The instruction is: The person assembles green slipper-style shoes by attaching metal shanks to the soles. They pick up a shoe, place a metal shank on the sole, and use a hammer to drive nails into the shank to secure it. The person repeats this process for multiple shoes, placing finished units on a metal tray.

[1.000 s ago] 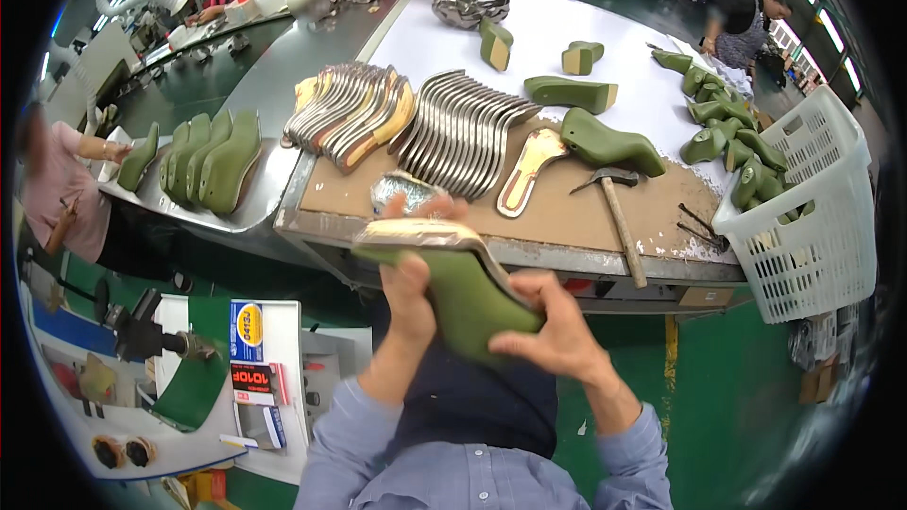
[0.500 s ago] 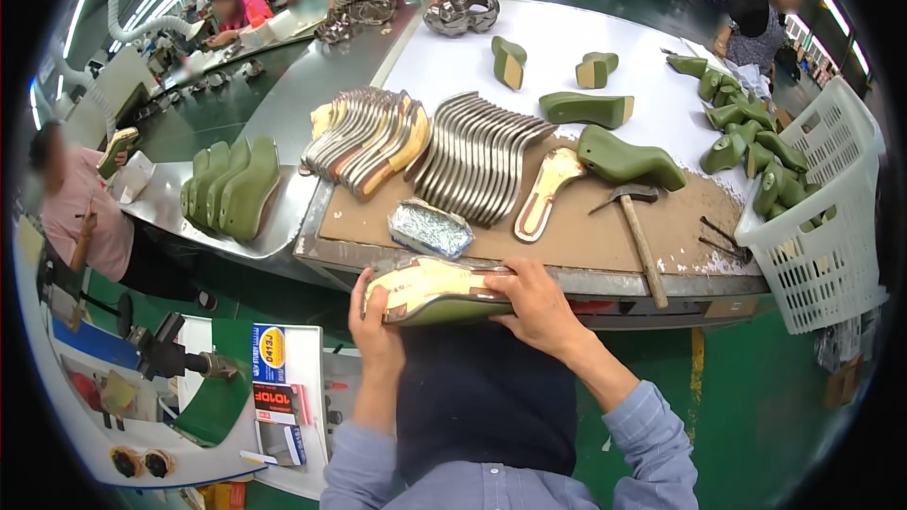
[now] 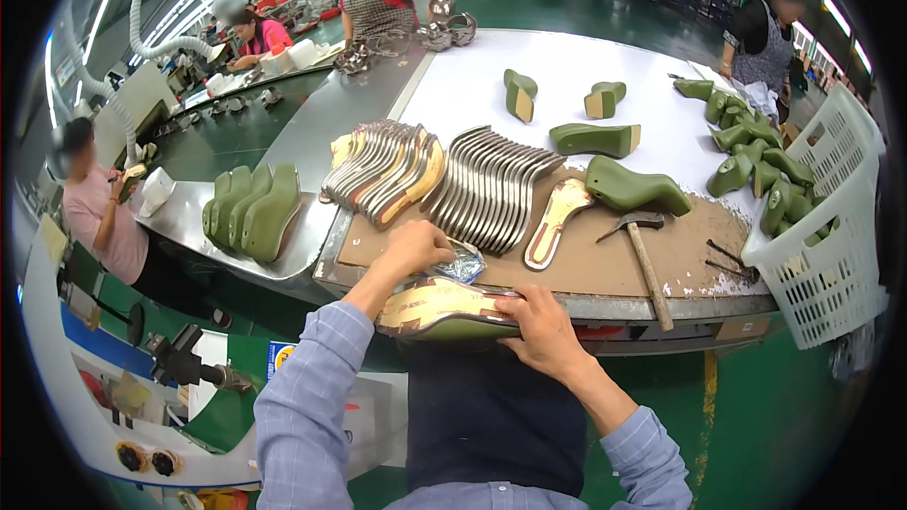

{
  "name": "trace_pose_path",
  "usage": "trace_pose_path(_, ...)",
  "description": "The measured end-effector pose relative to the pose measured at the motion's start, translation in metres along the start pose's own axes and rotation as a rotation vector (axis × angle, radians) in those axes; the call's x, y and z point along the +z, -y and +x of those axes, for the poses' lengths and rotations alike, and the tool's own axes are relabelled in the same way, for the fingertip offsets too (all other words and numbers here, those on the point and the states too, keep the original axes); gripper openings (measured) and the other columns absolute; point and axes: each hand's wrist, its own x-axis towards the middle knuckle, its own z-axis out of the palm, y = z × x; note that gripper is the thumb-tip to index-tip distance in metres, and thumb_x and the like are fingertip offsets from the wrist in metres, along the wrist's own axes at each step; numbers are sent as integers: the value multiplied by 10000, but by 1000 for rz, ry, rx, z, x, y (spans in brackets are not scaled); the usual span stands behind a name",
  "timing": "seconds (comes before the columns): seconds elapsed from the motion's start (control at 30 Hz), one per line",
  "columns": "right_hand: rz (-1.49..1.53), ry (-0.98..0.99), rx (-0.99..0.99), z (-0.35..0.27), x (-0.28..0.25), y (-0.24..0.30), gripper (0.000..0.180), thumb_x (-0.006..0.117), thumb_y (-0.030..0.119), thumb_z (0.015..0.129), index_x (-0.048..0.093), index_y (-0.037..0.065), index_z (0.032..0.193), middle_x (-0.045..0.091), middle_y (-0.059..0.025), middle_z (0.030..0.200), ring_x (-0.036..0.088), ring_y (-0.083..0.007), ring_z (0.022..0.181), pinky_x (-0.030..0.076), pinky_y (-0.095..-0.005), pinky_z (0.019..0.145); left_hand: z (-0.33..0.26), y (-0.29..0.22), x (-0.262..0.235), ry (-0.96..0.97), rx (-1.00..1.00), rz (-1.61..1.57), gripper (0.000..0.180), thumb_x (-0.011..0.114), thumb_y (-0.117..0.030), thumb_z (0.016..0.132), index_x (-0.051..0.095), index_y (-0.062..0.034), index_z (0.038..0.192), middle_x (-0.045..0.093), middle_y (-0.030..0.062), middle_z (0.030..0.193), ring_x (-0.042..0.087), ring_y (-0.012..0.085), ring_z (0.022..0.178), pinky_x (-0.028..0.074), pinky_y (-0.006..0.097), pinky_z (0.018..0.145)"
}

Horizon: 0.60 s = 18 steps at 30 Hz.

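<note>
The right hand (image 3: pixel 546 329) grips a green shoe last (image 3: pixel 465 330), while the left hand (image 3: pixel 416 248) partly hides a silvery packet (image 3: pixel 466 264), whether pinching anything I cannot tell.

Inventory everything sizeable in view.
Table: one, brown and white, centre
Held shoe form: one, green, near edge
Loose forms: four, green, tabletop
Left forms: four, green, tray
Basket: one, white, right
Piled forms: many, green, by basket
Insole rows: two, tan and silver, centre
Single insole: one, tan, centre
Hammer: one, brown handle, front
Packet: one, blue, front
Machine: one, white, lower left
People: several, mixed clothing, around
Left grip: one, at packet
Right grip: one, on held form
</note>
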Motion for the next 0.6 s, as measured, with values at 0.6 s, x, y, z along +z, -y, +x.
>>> trace_pose_path(0.6, 17, -40, 16, -2, -1, 1, 618, 861, 59, 647, 574, 121, 1190, 543, -162, 1199, 566, -386, 1070, 503, -486, 882, -21, -20, -11, -218, 87, -494, 185, 733, -106, 868, 666, 45, 952, 718, 156, 884, 683, 219, 808, 536, 345, 754)
